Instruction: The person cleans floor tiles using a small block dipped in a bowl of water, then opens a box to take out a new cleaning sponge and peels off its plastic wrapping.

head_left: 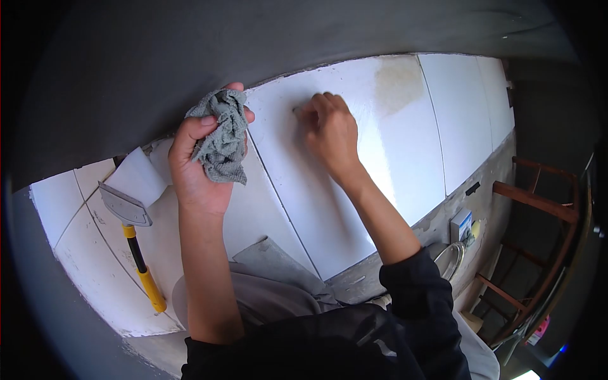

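Clutching nubby grey cloth in left hand; right hand curled over glossy tile, contents unclear.

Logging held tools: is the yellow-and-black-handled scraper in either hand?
No, the scraper lies apart from both the left hand, which holds a gray cloth, and the right hand.

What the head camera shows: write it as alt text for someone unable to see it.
A person's left hand holds a crumpled grey cloth; the curled right hand is over white tiles, near a brownish patch. A yellow-handled tool lies to the left.
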`<state>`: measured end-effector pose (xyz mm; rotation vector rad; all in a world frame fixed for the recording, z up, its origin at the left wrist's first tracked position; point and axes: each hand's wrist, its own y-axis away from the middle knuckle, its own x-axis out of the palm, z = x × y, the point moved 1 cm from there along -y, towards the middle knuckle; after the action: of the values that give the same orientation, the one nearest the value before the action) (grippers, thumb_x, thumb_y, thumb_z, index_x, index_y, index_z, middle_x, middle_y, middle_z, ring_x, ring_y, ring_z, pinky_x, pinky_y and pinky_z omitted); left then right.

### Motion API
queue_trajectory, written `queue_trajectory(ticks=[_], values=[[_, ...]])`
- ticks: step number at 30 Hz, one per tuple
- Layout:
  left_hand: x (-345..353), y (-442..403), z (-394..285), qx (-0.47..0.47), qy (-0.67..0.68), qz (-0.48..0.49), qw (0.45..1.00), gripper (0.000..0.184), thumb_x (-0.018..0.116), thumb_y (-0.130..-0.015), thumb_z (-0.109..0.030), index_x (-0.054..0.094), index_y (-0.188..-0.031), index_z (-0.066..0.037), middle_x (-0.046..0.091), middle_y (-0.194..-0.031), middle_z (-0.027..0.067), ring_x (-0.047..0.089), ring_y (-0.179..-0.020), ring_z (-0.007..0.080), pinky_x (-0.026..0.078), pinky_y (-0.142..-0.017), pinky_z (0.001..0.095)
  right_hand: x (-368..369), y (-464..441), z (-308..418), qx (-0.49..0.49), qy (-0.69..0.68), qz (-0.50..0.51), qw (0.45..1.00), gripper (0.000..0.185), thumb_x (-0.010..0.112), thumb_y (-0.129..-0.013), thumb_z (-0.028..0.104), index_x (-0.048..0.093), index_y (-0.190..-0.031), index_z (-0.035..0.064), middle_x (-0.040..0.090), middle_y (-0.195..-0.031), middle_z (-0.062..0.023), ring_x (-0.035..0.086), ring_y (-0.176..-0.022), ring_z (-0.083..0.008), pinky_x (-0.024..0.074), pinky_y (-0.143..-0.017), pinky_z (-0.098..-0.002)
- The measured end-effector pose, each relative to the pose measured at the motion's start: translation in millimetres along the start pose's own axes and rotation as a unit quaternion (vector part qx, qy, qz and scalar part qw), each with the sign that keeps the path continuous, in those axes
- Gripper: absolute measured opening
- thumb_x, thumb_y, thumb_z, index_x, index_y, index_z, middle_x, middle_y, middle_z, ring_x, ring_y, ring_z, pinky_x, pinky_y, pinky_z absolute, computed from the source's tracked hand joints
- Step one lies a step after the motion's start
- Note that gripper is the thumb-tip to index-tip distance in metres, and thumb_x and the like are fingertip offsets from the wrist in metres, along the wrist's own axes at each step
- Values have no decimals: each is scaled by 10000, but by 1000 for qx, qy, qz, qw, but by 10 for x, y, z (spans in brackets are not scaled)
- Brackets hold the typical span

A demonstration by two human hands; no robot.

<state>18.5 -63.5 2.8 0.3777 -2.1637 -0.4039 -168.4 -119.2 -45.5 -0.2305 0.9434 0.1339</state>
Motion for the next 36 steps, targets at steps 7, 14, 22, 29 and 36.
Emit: queue_trajectory(ticks=[7, 14, 22, 29, 36], values=[[26, 26, -15, 0, 18, 5, 1000, 456, 534, -790, -223, 604, -1158, 39, 643, -1148, 120, 639, -894, 175, 473, -638, 247, 19, 36, -25, 8, 10, -74, 997, 75, 627, -706, -15, 589, -724, 47, 591, -776, -113, 581, -802, -307, 496, -656, -425], [8, 11, -7, 2, 3, 17, 1000, 441, 540, -791, -218, 608, -1152, 25, 641, -1157, 113, 642, -903, 170, 471, -651, 242, -110, 293, -83, 21, 1, -51, 998, 57, 627, -727, 8, 600, -730, 59, 579, -751, -104, 571, -760, -302, 491, -629, -410], [28, -25, 14, 7, -15, -18, 1000, 492, 521, -823, -269, 566, -1228, 6, 636, -1016, 95, 550, -786, 142, 403, -597, 228, -232, 732, -5, 62, 9, -23, 998, 84, 654, -757, 3, 586, -711, 23, 577, -714, -117, 566, -697, -289, 466, -592, -396], [43, -3, 6, -6, 26, 5, 1000, 406, 532, -811, -204, 617, -1133, 29, 649, -1127, 149, 647, -892, 192, 485, -662, 254, -12, -37, -109, 49, 7, -97, 994, 48, 628, -739, 11, 584, -735, 31, 592, -771, -114, 580, -781, -307, 503, -656, -412], [43, -15, 14, -2, 14, -12, 1000, 416, 538, -804, -201, 610, -1145, 26, 645, -1158, 125, 652, -893, 185, 491, -648, 249, 203, 124, 211, -15, -11, -20, 1000, 142, 663, -659, -24, 588, -765, 33, 589, -797, -92, 583, -808, -290, 508, -646, -397]])
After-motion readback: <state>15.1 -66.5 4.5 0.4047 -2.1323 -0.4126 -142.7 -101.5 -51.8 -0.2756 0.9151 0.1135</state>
